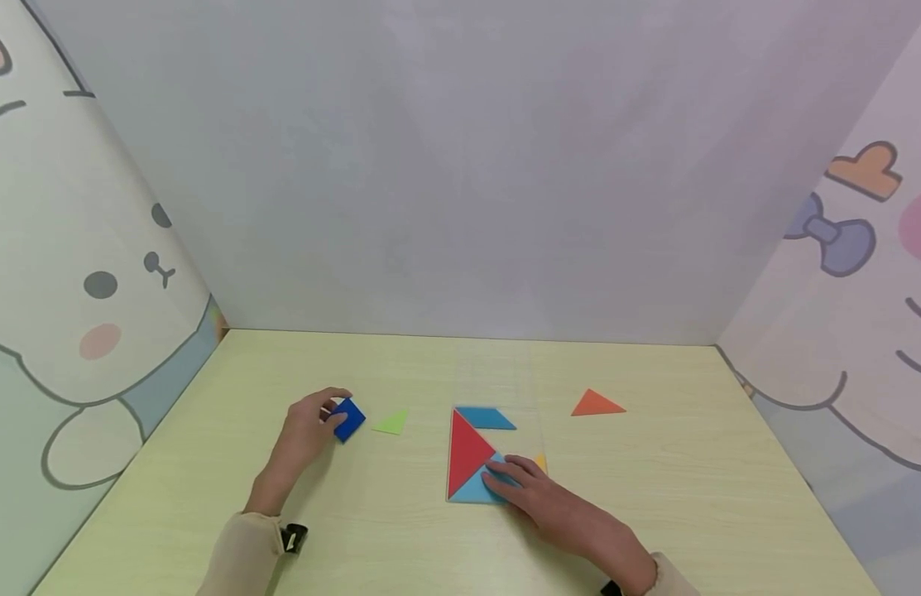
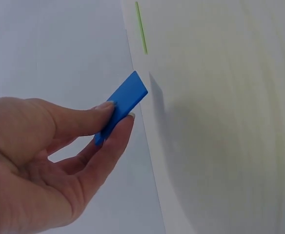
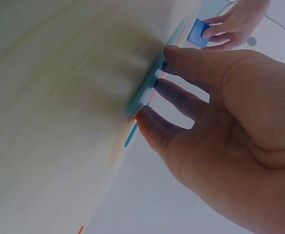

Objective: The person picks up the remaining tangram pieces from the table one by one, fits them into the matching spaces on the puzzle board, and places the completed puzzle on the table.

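Observation:
My left hand (image 1: 302, 429) pinches a dark blue square tile (image 1: 351, 420) between thumb and fingers. In the left wrist view the tile (image 2: 125, 97) is tilted and held off the tabletop, its shadow beside it. My right hand (image 1: 568, 511) rests its fingertips on a light blue triangle (image 1: 469, 492), its fingers only slightly bent in the right wrist view. Against that triangle lies a red triangle (image 1: 466, 455), with a blue four-sided tile (image 1: 484, 417) above. A yellow piece (image 1: 540, 463) shows partly behind the right hand; the rest of it is hidden.
A light green triangle (image 1: 393, 423) lies between the left hand and the grouped tiles. To the right is an orange triangle (image 1: 597, 403). A faint see-through outline (image 1: 530, 377) shows behind the group. A grey wall and printed side panels enclose the pale wooden table (image 1: 691, 472).

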The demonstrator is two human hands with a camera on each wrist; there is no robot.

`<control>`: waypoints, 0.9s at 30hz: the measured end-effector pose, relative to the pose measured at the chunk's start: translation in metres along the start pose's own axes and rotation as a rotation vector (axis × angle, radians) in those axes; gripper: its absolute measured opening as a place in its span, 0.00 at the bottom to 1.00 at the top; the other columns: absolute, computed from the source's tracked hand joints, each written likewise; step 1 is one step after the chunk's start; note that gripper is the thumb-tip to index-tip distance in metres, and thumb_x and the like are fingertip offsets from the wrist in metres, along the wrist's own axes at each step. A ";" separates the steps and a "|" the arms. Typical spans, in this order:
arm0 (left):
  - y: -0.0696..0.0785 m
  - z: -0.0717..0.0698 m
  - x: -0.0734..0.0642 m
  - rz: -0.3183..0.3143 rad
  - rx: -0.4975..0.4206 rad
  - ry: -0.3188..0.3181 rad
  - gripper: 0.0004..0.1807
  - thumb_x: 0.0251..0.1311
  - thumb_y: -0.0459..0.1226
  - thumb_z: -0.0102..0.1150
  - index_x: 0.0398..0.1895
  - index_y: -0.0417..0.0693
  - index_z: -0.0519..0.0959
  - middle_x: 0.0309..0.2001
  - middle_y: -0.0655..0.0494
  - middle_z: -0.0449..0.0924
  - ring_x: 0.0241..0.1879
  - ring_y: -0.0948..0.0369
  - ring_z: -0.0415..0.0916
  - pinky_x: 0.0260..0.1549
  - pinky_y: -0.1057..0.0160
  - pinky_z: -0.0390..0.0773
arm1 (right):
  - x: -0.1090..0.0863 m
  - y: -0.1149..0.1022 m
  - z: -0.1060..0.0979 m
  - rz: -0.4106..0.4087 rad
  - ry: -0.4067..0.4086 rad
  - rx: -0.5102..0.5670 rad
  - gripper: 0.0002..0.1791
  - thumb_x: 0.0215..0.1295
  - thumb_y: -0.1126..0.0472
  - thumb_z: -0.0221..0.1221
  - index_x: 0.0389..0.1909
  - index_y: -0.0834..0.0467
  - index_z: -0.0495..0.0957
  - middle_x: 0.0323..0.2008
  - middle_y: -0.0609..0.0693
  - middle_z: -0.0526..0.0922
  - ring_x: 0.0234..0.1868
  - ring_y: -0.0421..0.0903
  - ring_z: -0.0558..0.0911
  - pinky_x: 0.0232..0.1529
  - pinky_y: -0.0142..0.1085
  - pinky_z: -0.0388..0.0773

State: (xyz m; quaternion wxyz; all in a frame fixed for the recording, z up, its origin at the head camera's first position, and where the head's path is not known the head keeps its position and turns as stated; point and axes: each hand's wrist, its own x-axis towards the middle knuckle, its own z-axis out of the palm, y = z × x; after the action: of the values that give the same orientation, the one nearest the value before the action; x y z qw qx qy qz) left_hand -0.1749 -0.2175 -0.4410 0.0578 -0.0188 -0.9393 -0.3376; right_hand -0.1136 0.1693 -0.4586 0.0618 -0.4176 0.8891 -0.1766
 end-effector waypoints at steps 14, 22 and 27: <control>0.015 0.010 0.004 0.077 -0.019 0.011 0.17 0.65 0.24 0.63 0.56 0.39 0.82 0.41 0.43 0.82 0.40 0.50 0.81 0.41 0.50 0.82 | 0.000 0.000 0.000 0.019 -0.015 0.011 0.27 0.78 0.68 0.52 0.75 0.59 0.67 0.73 0.56 0.68 0.73 0.63 0.64 0.59 0.38 0.80; 0.024 0.018 0.007 0.092 -0.017 0.000 0.17 0.66 0.25 0.63 0.57 0.40 0.82 0.43 0.43 0.83 0.41 0.50 0.80 0.44 0.49 0.83 | -0.001 -0.001 0.000 -0.005 0.010 0.000 0.26 0.78 0.68 0.53 0.74 0.60 0.68 0.73 0.57 0.69 0.72 0.63 0.65 0.59 0.39 0.79; 0.029 0.023 0.009 0.093 -0.022 -0.006 0.17 0.66 0.26 0.63 0.57 0.41 0.82 0.43 0.43 0.83 0.42 0.50 0.80 0.45 0.50 0.83 | -0.001 -0.001 -0.001 0.002 -0.001 0.000 0.26 0.78 0.68 0.53 0.75 0.59 0.68 0.73 0.56 0.69 0.72 0.63 0.65 0.59 0.39 0.79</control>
State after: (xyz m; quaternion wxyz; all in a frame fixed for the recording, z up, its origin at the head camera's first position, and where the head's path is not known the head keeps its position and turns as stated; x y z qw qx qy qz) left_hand -0.1836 -0.1811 -0.4390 0.0702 -0.0641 -0.9339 -0.3446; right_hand -0.1132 0.1698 -0.4571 0.0623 -0.4170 0.8894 -0.1764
